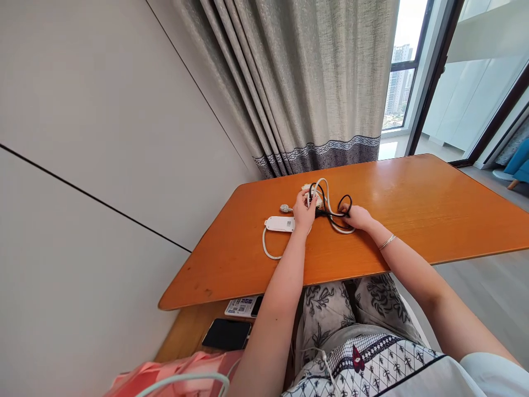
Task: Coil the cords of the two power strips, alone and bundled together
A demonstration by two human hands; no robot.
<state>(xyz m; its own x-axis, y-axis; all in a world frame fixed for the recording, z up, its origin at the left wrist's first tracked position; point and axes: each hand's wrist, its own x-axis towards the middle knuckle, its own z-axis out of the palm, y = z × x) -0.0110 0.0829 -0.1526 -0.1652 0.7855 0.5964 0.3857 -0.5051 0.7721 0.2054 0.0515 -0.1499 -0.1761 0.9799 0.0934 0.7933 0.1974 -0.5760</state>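
A tangle of cords lies on the orange-brown tabletop, a white cable (328, 194) looped together with a black cable (350, 197). My left hand (305, 214) reaches in from the left side of the tangle, its fingers closed around the cables where they cross. On the right side, my right hand (357, 217) has its fingers closed on the black cable; part of the grip is hidden. Just left of my left wrist rests a white power strip (280, 223) with its cord curving toward me. A pale plug (286, 208) lies behind it, near my left hand.
The wooden table (243, 259) ends just in front of my lap. Below its left edge, a black phone (226, 334) lies on a lower wooden surface beside a pink bag (182, 375). Grey curtains (330, 82) hang beyond the far edge, and a wall borders the left.
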